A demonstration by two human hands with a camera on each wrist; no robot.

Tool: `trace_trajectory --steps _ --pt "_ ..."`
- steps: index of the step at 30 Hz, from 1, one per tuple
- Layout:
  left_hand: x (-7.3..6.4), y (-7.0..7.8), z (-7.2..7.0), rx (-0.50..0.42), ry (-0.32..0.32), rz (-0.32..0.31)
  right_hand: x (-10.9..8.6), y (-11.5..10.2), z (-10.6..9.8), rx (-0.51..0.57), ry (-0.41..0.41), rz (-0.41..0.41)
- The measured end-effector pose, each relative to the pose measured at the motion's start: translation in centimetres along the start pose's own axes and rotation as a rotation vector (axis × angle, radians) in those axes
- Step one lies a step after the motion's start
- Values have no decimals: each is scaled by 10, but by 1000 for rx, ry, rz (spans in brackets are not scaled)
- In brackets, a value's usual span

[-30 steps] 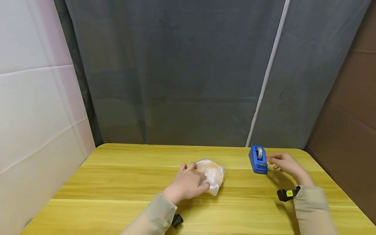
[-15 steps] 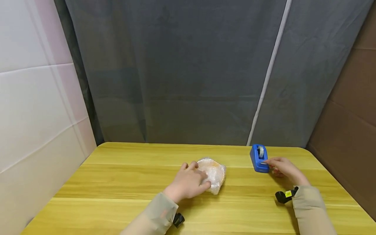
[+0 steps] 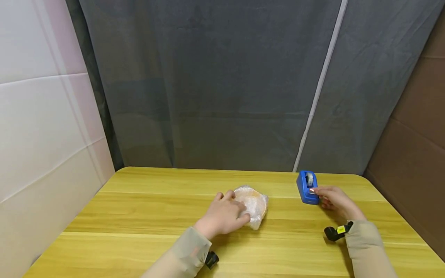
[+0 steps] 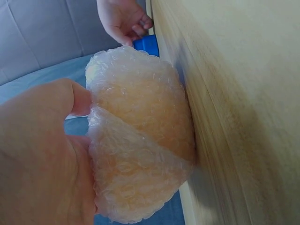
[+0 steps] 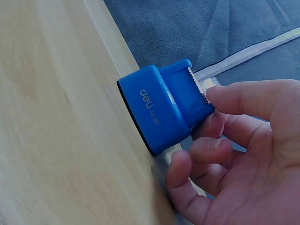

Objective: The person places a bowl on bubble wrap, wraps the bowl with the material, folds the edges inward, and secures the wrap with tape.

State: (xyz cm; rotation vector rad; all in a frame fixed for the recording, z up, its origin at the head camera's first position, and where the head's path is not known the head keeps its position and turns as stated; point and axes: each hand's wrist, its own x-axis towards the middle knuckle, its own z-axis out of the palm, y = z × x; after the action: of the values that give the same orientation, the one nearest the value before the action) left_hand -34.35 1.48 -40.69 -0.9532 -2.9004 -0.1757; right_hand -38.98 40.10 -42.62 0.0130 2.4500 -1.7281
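My left hand (image 3: 222, 216) rests on a bubble-wrapped bundle (image 3: 255, 206) in the middle of the table, fingers spread over its top. Through the clear wrap something round and orange-tinted shows in the left wrist view, its kind hard to make out. To the right stands a blue tape dispenser (image 3: 307, 197), a roll of clear tape (image 3: 309, 178) in its well. My right hand (image 3: 338, 200) is at its front, thumb and forefinger pinching the tape's free end (image 5: 209, 83) by the serrated cutter (image 5: 198, 85). The other fingers curl beside the dispenser's base.
The wooden table (image 3: 139, 212) has a dark grey curtain (image 3: 222, 85) behind its back edge. A white panel (image 3: 45, 116) stands at the left, a brown one (image 3: 413, 127) at the right. Each wrist wears a small black camera (image 3: 334, 233).
My right hand has moved from the dispenser's right side onto the cutter and now pinches the tape's end, which has lifted slightly. The left hand stays on the bundle.
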Motion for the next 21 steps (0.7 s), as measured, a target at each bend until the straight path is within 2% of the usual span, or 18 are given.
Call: trace_trajectory --steps 11,21 --pt "-1 1 -1 4 3 2 0 -3 3 77 15 57" --pt "-3 2 -4 -6 0 -5 -1 -2 -1 151 -26 35"
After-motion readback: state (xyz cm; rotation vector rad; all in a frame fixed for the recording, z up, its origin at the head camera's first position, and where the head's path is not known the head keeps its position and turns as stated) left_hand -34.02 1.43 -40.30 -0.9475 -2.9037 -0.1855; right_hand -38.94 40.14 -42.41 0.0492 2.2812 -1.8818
